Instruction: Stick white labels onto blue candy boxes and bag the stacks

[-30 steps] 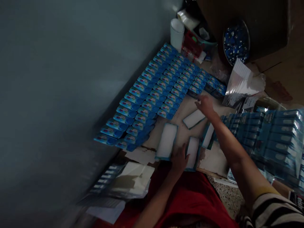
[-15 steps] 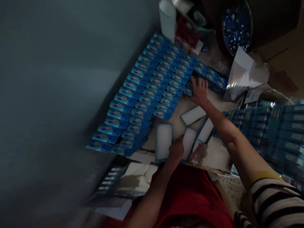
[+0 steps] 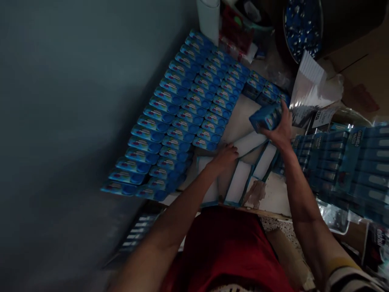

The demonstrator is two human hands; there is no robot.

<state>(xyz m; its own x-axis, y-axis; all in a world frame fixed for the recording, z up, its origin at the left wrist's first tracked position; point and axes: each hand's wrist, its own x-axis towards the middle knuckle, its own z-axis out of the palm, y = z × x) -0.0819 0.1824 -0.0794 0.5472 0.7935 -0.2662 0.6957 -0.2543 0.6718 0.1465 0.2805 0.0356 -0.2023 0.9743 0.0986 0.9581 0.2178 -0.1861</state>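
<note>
Dim light and some blur soften the details. My right hand point(image 3: 281, 125) is closed around a small group of blue printed packs point(image 3: 267, 117), lifted and tilted above the table. Below it lies a slanted open blue box with a white inside point(image 3: 251, 144). The fingers of my left hand point(image 3: 227, 156) curl at the left end of this box. Near my hands are more white-lined boxes: one under my left forearm point(image 3: 211, 186), one in the middle point(image 3: 238, 182) and one to the right point(image 3: 265, 161). Rows of blue packs point(image 3: 182, 113) stand along the wall.
A few more blue packs point(image 3: 258, 87) stand behind my right hand. Clear plastic film point(image 3: 306, 87) and stacked blue cartons point(image 3: 349, 158) are on the right. A round container of blue wrapped pieces point(image 3: 304, 28) and a white cylinder point(image 3: 209, 18) stand at the back.
My right hand has taken blue packs from the row's end and brought them right and nearer. My left hand has moved forward from the front boxes to the slanted box.
</note>
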